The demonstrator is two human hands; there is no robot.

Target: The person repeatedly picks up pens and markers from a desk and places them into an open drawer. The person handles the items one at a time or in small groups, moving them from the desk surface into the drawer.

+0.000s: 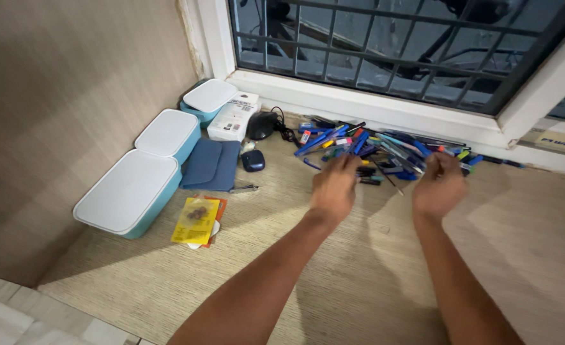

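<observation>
Fingers of the left hand [335,186] and right hand [440,185] curl loosely down into the pile of pens [375,150] by the window frame [384,105] on the counter [359,268], grip unclear, teal boxes [135,191] well apart leftward.

We're looking at a home study corner: a woven-textured tabletop [359,281] is sitting under a barred window [384,45], with a heap of pens [372,150], lidded teal boxes [132,191], a computer mouse [261,125] and a blue pouch [211,164] crowding its far edge.
</observation>
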